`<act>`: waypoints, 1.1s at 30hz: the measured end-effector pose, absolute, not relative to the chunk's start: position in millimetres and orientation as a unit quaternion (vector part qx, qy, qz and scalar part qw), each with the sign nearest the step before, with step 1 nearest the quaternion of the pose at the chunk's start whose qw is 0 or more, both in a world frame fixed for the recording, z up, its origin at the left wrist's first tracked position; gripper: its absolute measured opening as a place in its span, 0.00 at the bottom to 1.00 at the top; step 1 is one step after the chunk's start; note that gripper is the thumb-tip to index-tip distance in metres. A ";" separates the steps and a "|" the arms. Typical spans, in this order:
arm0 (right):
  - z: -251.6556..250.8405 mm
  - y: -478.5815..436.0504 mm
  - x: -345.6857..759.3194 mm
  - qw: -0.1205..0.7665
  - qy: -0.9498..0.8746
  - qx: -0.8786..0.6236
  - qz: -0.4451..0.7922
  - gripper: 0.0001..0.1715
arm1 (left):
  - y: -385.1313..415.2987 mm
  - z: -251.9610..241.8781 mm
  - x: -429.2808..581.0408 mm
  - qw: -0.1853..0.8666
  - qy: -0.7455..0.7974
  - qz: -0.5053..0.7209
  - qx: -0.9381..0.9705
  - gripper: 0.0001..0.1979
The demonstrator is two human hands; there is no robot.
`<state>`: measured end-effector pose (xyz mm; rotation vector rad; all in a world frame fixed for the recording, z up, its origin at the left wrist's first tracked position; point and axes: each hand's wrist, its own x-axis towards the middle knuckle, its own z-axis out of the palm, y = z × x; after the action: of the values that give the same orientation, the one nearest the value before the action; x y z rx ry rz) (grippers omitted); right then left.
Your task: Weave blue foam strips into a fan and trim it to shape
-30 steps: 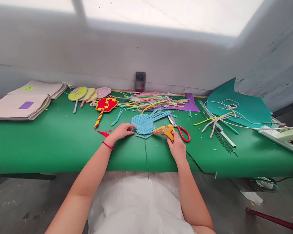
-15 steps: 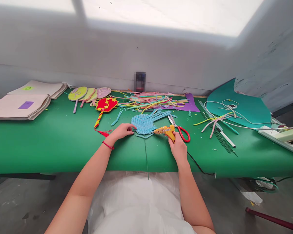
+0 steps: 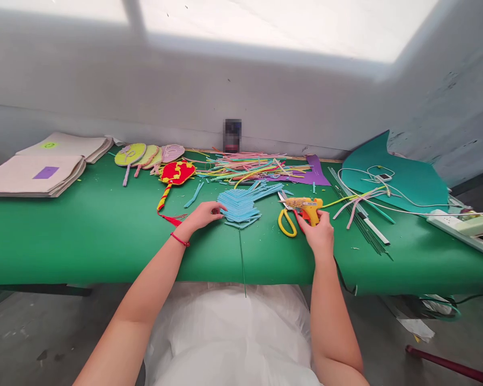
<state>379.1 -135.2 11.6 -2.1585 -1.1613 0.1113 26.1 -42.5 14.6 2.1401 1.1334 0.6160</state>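
Observation:
My left hand [image 3: 203,215] rests on the green table [image 3: 84,236], its curled fingertips pressing the left edge of a light blue piece made of glued strips [image 3: 239,206]. My right hand [image 3: 320,236] is closed on the handle of a yellow hot glue gun [image 3: 306,205], held just above the table to the right of the blue piece, nozzle pointing left. The gun sits over the scissors [image 3: 284,199], whose red handles are mostly hidden. A yellow loop [image 3: 285,223] lies beside the gun. The gun's black cord [image 3: 342,274] drops over the table's front edge.
Several coloured strips [image 3: 249,163] pile up at the back. Finished round fans [image 3: 145,155], a red and yellow fan [image 3: 176,173], stacked cream bags [image 3: 36,171], teal foam sheet [image 3: 402,177], thin green wires [image 3: 358,214] and a white power strip [image 3: 467,228] lie around.
My right hand has carried the glue gun away from the blue piece, to the right, over the scissors. My left hand has stayed on the blue piece.

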 end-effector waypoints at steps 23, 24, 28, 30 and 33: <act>31.0 -68.9 321.0 0.444 -0.650 -0.602 0.134 0.18 | -40.0 9.7 30.5 0.337 0.399 0.199 0.829 0.11; 26.6 -67.3 311.2 0.440 -0.665 -0.585 0.148 0.18 | -41.1 11.0 30.9 0.340 0.399 0.196 0.829 0.11; 3.0 -71.2 298.7 0.410 -0.691 -0.560 0.203 0.16 | -43.4 13.0 33.2 0.342 0.393 0.180 0.834 0.10; -3.8 -74.4 301.9 0.387 -0.691 -0.568 0.223 0.15 | -42.5 11.3 33.9 0.340 0.390 0.175 0.837 0.10; -2.7 -76.3 306.3 0.367 -0.689 -0.575 0.244 0.14 | -40.1 7.8 33.6 0.344 0.388 0.172 0.838 0.11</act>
<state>306.3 -76.3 -2.7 -1.4765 -1.7703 0.6279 33.6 -40.1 7.8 2.1758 1.0086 0.4456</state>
